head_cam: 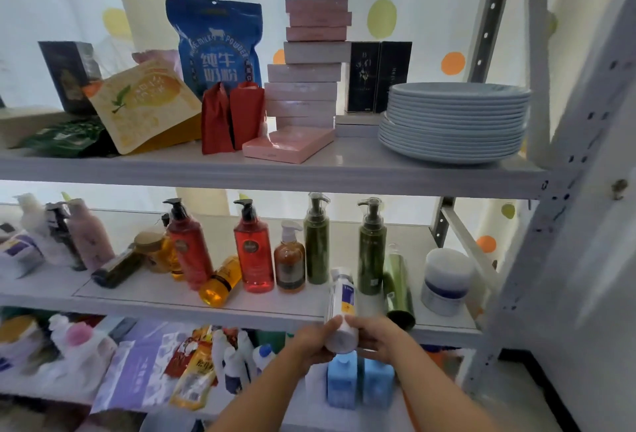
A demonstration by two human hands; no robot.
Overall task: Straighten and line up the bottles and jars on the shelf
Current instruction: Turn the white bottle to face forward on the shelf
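Note:
Both hands grip the near end of a white bottle (342,297) with a blue and yellow label, which lies tilted over the front edge of the middle shelf (268,309). My left hand (315,340) holds its left side, my right hand (377,337) its right side. Behind it stand two dark green pump bottles (317,245), an amber pump bottle (289,264) and two red pump bottles (254,247). A small orange bottle (220,282), a dark bottle (118,266) and a green tube (399,288) lie on their sides. A white jar (445,282) stands at the right.
The top shelf carries a stack of plates (454,121), pink boxes (303,87), pouches and a blue milk powder bag (216,46). The bottom shelf holds blue bottles (342,381) and packets. A grey metal upright (564,225) bounds the right side.

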